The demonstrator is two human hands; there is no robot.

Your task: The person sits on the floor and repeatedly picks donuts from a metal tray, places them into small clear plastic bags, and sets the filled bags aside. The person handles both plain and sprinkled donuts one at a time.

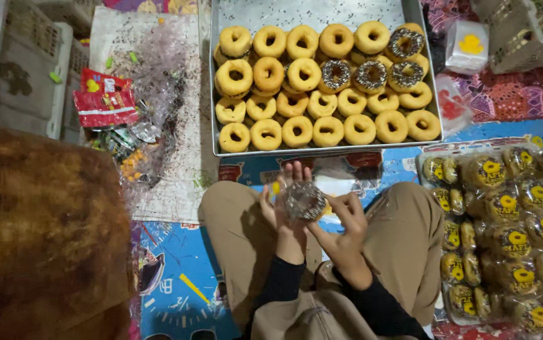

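Both my hands hold one chocolate-sprinkled doughnut [305, 201] in a clear plastic wrapper above my lap. My left hand [282, 200] cups it from the left and behind, fingers pointing up. My right hand [345, 228] pinches the wrapper at the doughnut's right side. Just beyond my knees lies a metal tray [322, 14] packed with several plain glazed doughnuts [328, 131] and a few chocolate-sprinkled ones [370, 75] toward its far right.
A pile of wrapped doughnuts [507, 226] with yellow labels lies at my right. Red snack packets [104, 99] and sprinkle litter sit on paper at the left. Grey plastic crates [22, 63] stand far left, a basket [523, 38] far right, a brown furry mass [45, 239] near left.
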